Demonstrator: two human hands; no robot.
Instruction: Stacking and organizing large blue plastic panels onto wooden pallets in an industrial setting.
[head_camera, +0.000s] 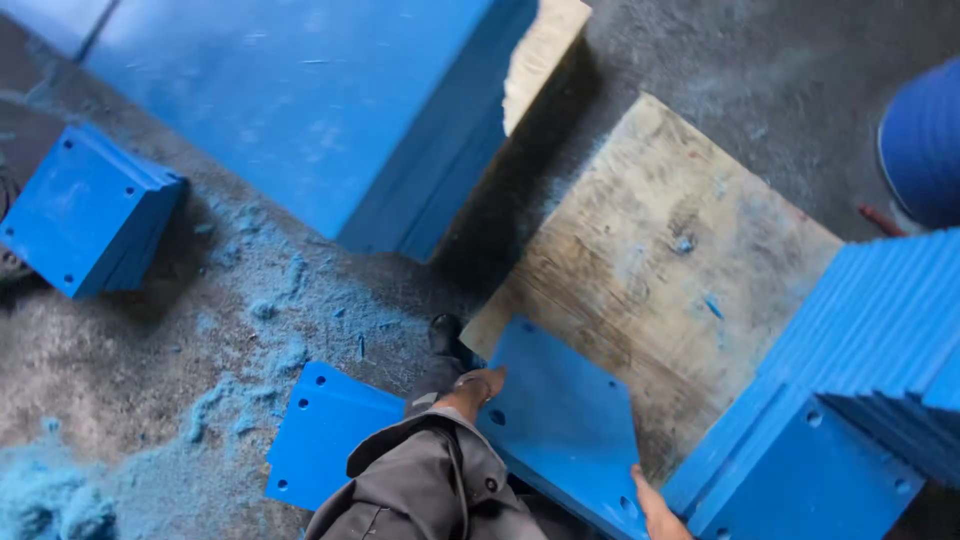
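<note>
A drilled plate (565, 425) lies on the wooden board (660, 260), between 2 plate stacks (850, 400) (85, 210).

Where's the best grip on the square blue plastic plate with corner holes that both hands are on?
Probably by two opposite edges, as now: left hand on the far-left edge, right hand at the near-right corner of the square blue plastic plate. It is thin and flat, tilted over the wooden board, so its edges are exposed.

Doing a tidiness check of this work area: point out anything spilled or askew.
Loose blue shavings and dust lie spilled across the grey concrete floor, heaped at the lower left. The square blue plastic plate with corner holes, gripped by the left hand and right hand, sits tilted, overhanging the worn wooden board.
</note>
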